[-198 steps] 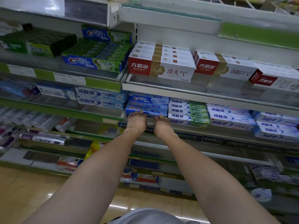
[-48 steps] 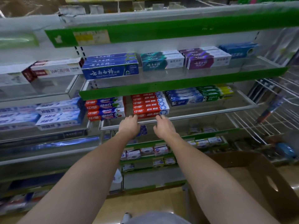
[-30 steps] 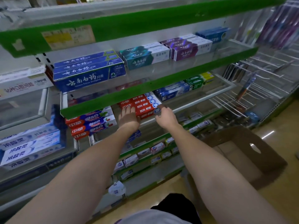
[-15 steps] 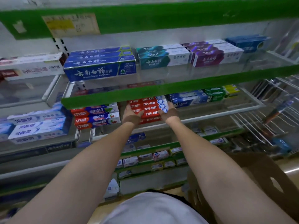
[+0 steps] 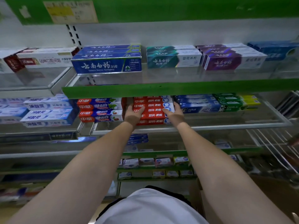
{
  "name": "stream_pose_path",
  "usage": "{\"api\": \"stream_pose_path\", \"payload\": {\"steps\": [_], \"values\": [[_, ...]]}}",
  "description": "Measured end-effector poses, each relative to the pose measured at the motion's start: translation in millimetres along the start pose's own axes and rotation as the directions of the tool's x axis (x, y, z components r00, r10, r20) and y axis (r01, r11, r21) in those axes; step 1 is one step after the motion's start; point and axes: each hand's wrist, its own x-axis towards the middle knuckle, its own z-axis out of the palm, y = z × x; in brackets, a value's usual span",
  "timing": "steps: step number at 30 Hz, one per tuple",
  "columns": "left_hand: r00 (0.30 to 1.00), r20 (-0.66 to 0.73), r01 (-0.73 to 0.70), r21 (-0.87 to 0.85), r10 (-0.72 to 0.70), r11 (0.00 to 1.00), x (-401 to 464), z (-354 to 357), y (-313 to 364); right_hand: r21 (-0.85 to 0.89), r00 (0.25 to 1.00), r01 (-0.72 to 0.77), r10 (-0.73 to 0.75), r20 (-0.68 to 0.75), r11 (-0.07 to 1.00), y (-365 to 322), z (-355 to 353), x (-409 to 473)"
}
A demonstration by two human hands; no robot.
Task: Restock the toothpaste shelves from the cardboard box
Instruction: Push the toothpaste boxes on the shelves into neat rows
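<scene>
shelves (image 5: 178, 88) are taking up most of the view, with long toothpaste boxes lying sideways in rows. red toothpaste boxes (image 5: 154, 109) are sitting in a stack on the middle shelf, straight ahead of both hands and between them, long side running left to right. left hand (image 5: 132, 113) is pressing on the left end with fingers mostly straight. right hand (image 5: 174, 113) is pressing on the right end the same way. both are equally near. cardboard box (image 5: 273, 196) is standing low on the right; i cannot tell what is inside.
</scene>
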Motion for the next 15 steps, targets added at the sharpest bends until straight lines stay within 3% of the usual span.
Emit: {"api": "stream_pose_path", "payload": {"steps": [8,15], "values": [[0.997,0.04,0.076,-0.074,-0.073,0.994,3.3,0.7,3.1,0.049,0.999,-0.037,0.038,-0.002,0.998,-2.3,4.4,5.1],[0.996,0.041,0.085,-0.096,-0.081,0.992,5.5,0.6,-0.8,-0.063,1.0,-0.009,0.01,0.018,0.998,-0.5,-0.2,7.9]]}}
